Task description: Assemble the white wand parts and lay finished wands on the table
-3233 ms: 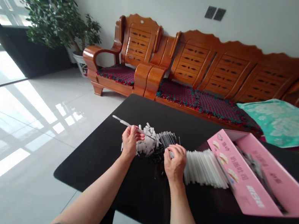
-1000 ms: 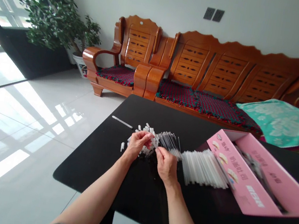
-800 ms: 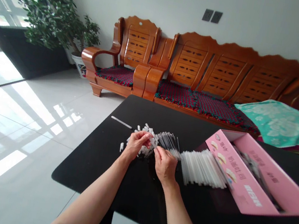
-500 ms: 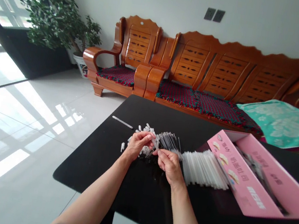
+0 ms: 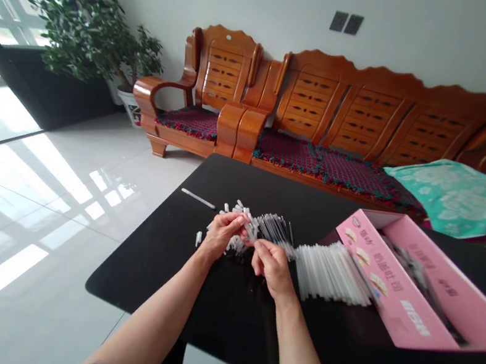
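Over the black table (image 5: pixel 141 252), my left hand (image 5: pixel 222 235) pinches a small whitish translucent piece (image 5: pixel 250 230) between thumb and fingers. Close beside it on the right, my right hand (image 5: pixel 273 266) is closed, its fingertips at the lower end of that piece; whether it grips something of its own is too small to tell. Small white caps (image 5: pixel 236 245) lie heaped under and behind the hands. Thin dark rods (image 5: pixel 276 228) are bunched just behind my right hand. A row of translucent white tubes (image 5: pixel 332 274) lies to the right of it.
A pink box (image 5: pixel 394 284) with dark contents stands on the table's right side. One whitish pen-like stick (image 5: pixel 198 199) lies at the back left. Behind the table are a wooden sofa (image 5: pixel 315 104) and a turquoise cloth (image 5: pixel 461 198); a potted plant (image 5: pixel 90 33) stands at left.
My right hand has shifted slightly, its fingers drawn closer together near the piece. My left hand stays nearly in place. The camera view has moved very slightly.
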Tool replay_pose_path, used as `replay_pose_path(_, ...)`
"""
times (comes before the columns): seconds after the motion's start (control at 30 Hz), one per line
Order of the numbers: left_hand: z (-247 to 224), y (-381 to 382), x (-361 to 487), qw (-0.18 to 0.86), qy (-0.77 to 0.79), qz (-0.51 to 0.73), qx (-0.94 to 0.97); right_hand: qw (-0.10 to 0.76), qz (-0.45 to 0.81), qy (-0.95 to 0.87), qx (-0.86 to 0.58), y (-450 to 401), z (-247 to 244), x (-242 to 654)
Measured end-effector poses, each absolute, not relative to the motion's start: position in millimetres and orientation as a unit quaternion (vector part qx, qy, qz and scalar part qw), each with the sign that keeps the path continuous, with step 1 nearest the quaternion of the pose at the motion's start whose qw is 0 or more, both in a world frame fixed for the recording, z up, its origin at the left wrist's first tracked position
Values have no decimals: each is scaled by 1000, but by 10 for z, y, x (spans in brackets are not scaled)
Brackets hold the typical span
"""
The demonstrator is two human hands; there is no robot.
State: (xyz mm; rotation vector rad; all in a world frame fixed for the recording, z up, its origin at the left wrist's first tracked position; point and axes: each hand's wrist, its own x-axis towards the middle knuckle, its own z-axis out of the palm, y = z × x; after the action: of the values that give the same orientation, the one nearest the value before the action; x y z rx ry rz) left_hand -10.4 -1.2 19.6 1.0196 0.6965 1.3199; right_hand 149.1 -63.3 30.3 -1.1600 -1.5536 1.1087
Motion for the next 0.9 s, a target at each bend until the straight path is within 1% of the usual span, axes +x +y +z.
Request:
replay_pose_path(0.03,196,-18,-91,615,310,574,442,438,445,-627,-466,-632,301,1502)
replay_pose_path(0.07,195,-23,-76,609,321,578,439,438,415,-640,-475,-629,298,1502)
replay_pose_path(0.13,186,-29,-42,595,348,587,425,431,283,-688,-511,-619,290,1476)
replay_pose_path(0.2,172,-27,-19,583,370,599,406,404,128,-728,-538,-608,283,1425)
replay_pose_path(0.23,165,-23,-14,578,375,605,399,390,72,-739,-544,-603,279,1400)
replay_pose_path(0.27,158,-17,-15,575,377,610,394,384,40,-743,-547,-601,275,1380)
replay_pose_path(0.3,154,-11,-20,576,373,611,394,386,34,-741,-548,-600,271,1368)
replay_pose_path(0.37,152,0,-42,584,354,606,408,413,97,-721,-548,-606,265,1372)
replay_pose_path(0.47,171,0,-77,604,313,589,436,453,319,-651,-519,-622,271,1442)
replay_pose_path(0.53,188,-12,-84,616,294,578,447,446,450,-605,-482,-632,286,1503)
replay_pose_path(0.6,197,-25,-74,624,287,568,453,434,504,-587,-461,-637,300,1544)
replay_pose_path(0.63,196,-29,-63,623,291,567,454,432,495,-595,-463,-637,302,1551)
replay_pose_path(0.67,190,-30,-50,618,300,569,452,433,460,-614,-473,-635,301,1547)
replay_pose_path(0.7,182,-28,-37,610,315,573,447,437,400,-640,-490,-631,296,1532)
replay_pose_path(0.8,153,-10,-12,579,369,595,419,427,161,-711,-535,-611,269,1447)
replay_pose_path(0.83,146,-1,-13,572,379,600,411,420,106,-721,-541,-605,262,1419)
replay_pose_path(0.87,143,6,-20,568,383,603,408,418,79,-723,-545,-600,258,1397)
replay_pose_path(0.9,144,12,-31,568,379,604,411,420,87,-720,-545,-599,258,1385)
